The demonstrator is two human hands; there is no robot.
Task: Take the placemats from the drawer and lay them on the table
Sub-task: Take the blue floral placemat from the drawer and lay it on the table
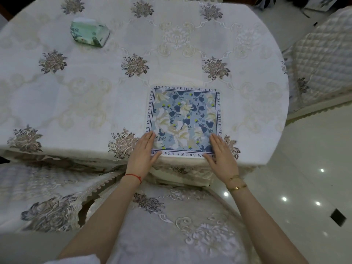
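Floral placemat (184, 121) flat on tabletop (95, 82), near edge flush with tabletop edge, square so no long axis; left hand (143, 155) and right hand (222, 154) released, fingers straight, pressing its near corners; equally near.

The counter is covered by a cream embroidered, matt woven cloth (95, 88). A smooth, faintly sheened square blue floral placemat (183, 119) is seen. Glossy white floor tiles (304, 178) reflect lights at four o'clock.
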